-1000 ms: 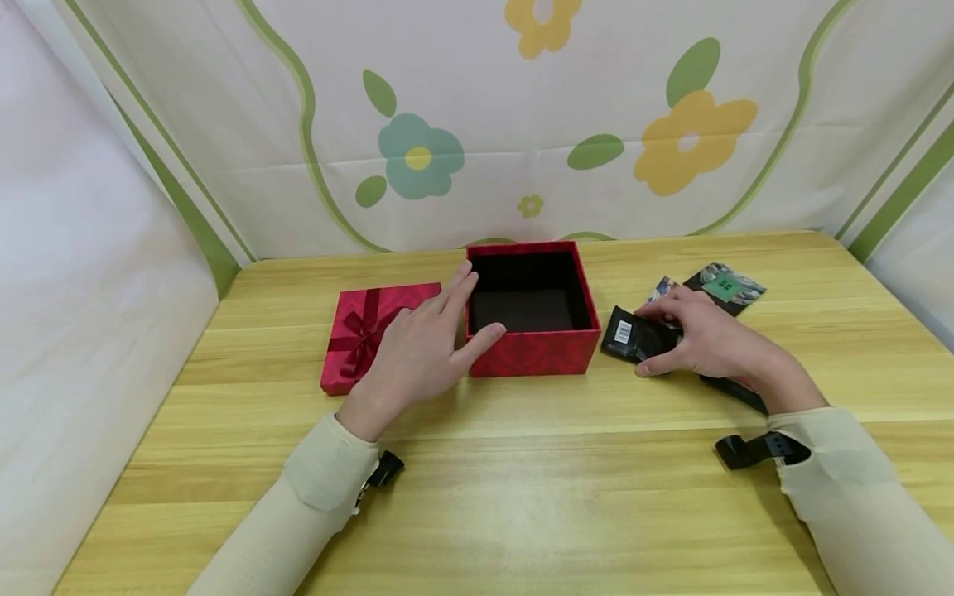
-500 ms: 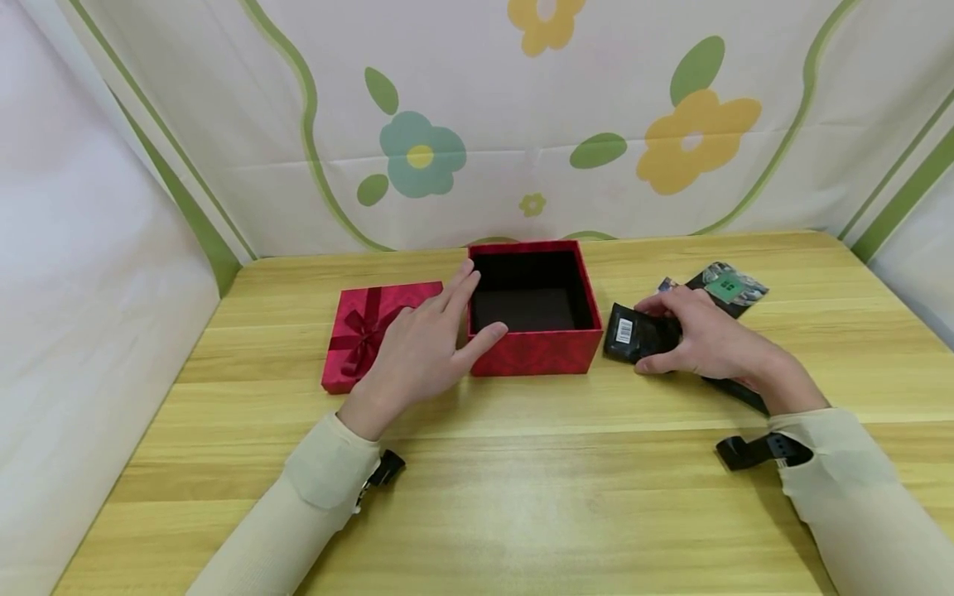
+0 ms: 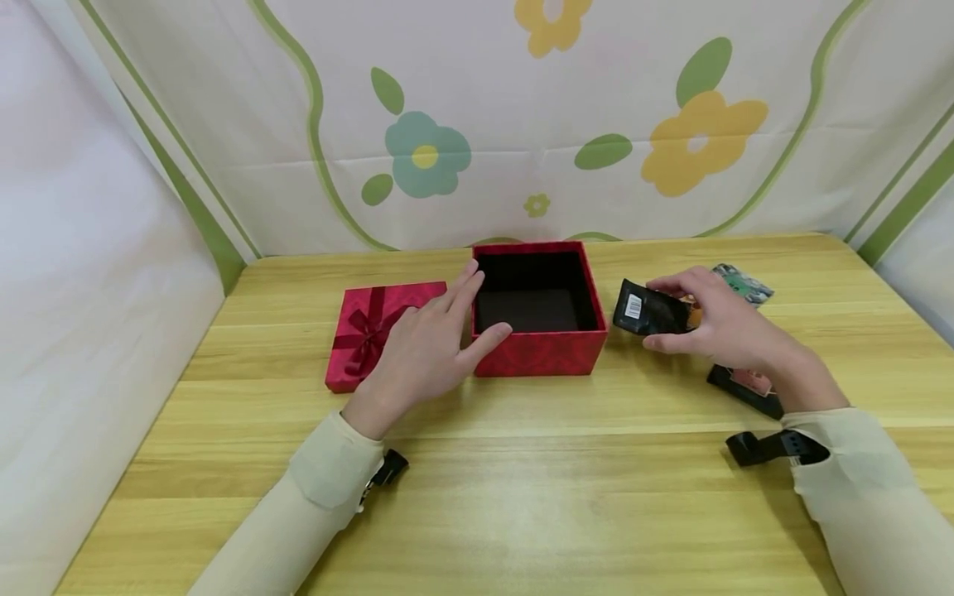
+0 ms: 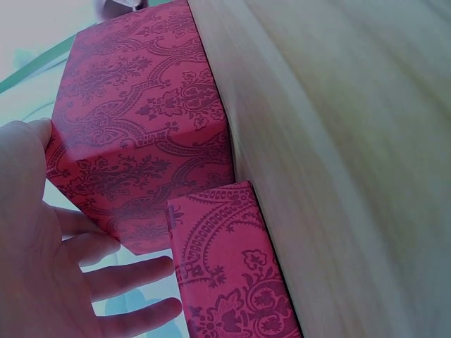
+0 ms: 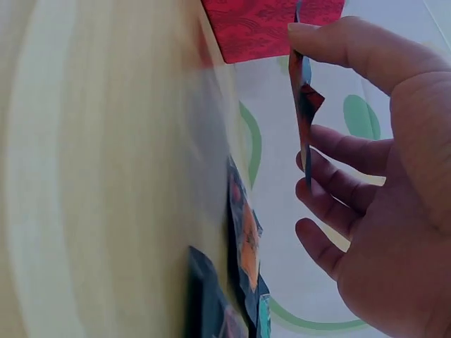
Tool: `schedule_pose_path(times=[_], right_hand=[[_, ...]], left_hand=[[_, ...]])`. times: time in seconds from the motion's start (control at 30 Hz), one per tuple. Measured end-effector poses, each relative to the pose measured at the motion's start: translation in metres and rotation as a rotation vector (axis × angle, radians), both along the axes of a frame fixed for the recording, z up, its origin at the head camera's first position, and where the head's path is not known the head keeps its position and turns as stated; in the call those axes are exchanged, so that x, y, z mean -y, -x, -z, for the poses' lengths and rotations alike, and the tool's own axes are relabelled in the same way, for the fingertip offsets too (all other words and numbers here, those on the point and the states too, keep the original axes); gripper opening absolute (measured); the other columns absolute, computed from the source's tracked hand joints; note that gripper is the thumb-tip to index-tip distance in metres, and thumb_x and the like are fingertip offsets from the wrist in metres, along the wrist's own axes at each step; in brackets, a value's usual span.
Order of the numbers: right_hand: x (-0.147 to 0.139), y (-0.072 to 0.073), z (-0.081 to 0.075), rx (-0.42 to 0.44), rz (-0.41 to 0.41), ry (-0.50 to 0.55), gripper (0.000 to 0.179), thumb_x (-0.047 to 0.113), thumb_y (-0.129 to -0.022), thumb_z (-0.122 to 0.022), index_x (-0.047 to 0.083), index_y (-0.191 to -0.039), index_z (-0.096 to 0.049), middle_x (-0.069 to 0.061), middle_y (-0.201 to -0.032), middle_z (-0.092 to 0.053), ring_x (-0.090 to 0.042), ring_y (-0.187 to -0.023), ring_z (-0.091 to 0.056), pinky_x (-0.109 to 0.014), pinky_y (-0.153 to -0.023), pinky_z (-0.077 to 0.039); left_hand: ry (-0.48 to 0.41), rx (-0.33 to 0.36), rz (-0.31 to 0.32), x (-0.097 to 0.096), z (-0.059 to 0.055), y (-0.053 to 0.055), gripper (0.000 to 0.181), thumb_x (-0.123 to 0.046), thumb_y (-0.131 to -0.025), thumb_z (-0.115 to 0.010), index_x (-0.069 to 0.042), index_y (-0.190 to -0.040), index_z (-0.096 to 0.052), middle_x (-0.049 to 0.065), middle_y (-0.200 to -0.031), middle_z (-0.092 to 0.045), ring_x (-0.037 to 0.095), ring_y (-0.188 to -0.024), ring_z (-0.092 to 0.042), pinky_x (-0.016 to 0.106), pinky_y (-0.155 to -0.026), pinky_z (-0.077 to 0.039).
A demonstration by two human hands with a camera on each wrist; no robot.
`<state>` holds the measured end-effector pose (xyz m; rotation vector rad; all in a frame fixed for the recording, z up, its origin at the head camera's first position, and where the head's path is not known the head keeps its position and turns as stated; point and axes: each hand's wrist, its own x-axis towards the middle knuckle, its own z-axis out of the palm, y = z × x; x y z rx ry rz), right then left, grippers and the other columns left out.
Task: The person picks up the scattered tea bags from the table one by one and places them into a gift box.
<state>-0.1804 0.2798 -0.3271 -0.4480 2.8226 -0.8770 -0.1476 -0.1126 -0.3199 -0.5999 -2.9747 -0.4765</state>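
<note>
A red patterned box [image 3: 540,356] stands uncovered at the back, its black interior showing. My left hand [image 3: 425,352] rests against the box's left side with straight, spread fingers; the left wrist view shows thumb and fingertips touching it. Beneath that hand lies the red lid [image 3: 354,343] with its ribbon bow, partly hidden. To the right of the box, my right hand [image 3: 719,319] pinches a flat black packet [image 3: 652,310] bearing a white barcode label. In the right wrist view this packet [image 5: 303,113] is held edge-on, off the table, between thumb and fingers.
More flat packets lie around the right hand: one with a green patch [image 3: 745,283] behind it, another dark one with a pink print [image 3: 748,389] under the wrist. A flower-printed cloth [image 3: 537,124] hangs at the table's [image 3: 477,488] back edge.
My right hand has lifted the black packet from the table and shifted slightly up and away, uncovering more of the packets beneath. My left hand stays on the box.
</note>
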Motion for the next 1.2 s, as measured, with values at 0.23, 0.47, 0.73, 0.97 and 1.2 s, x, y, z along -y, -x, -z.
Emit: schedule_pose_path(times=[0.23, 0.47, 0.73, 0.97, 1.2], right_hand=[[-0.004, 0.000, -0.008, -0.015, 0.017, 0.065, 0.078, 0.039, -0.091, -0.084, 0.013, -0.156, -0.049, -0.020, -0.156, -0.042, -0.044, -0.141, -0.037, -0.067, -0.110, -0.034], [-0.004, -0.001, -0.011, -0.041, 0.026, 0.123, 0.072, 0.034, -0.093, -0.082, 0.015, -0.155, -0.051, -0.018, -0.153, -0.045, -0.040, -0.138, -0.040, -0.063, -0.108, -0.033], [-0.002, -0.002, -0.015, -0.067, 0.057, 0.156, 0.066, 0.034, -0.097, -0.077, 0.019, -0.156, -0.052, -0.013, -0.147, -0.045, -0.027, -0.122, -0.042, -0.046, -0.097, -0.036], [0.004, 0.000, -0.023, -0.092, 0.076, 0.179, 0.063, 0.036, -0.100, -0.074, 0.025, -0.157, -0.052, -0.010, -0.147, -0.043, -0.025, -0.123, -0.040, -0.043, -0.097, -0.035], [0.018, 0.001, -0.032, -0.118, 0.060, 0.211, 0.060, 0.034, -0.100, -0.073, 0.024, -0.156, -0.054, -0.008, -0.147, -0.043, -0.025, -0.129, -0.039, -0.053, -0.105, -0.035]], left_hand=[[0.006, 0.000, -0.005, 0.000, -0.001, 0.000, 0.088, -0.074, -0.103, -0.040, -0.022, -0.172, -0.021, -0.007, -0.180, -0.017, 0.027, -0.147, -0.056, 0.028, -0.067, -0.046], [0.005, 0.014, -0.010, 0.000, -0.002, -0.002, 0.087, -0.074, -0.103, -0.039, -0.024, -0.172, -0.019, -0.008, -0.180, -0.016, 0.027, -0.144, -0.058, 0.029, -0.066, -0.045], [-0.004, 0.009, 0.000, -0.001, -0.001, 0.000, 0.088, -0.074, -0.103, -0.041, -0.023, -0.172, -0.020, -0.006, -0.179, -0.017, 0.028, -0.140, -0.061, 0.029, -0.060, -0.043], [-0.007, -0.001, 0.004, -0.001, -0.001, 0.001, 0.088, -0.073, -0.103, -0.042, -0.020, -0.171, -0.022, -0.006, -0.179, -0.018, 0.024, -0.101, -0.072, 0.029, -0.052, -0.037], [-0.014, 0.013, 0.005, -0.001, 0.000, 0.001, 0.088, -0.073, -0.103, -0.042, -0.021, -0.172, -0.021, -0.006, -0.179, -0.017, 0.015, -0.057, -0.050, 0.029, -0.049, -0.031]])
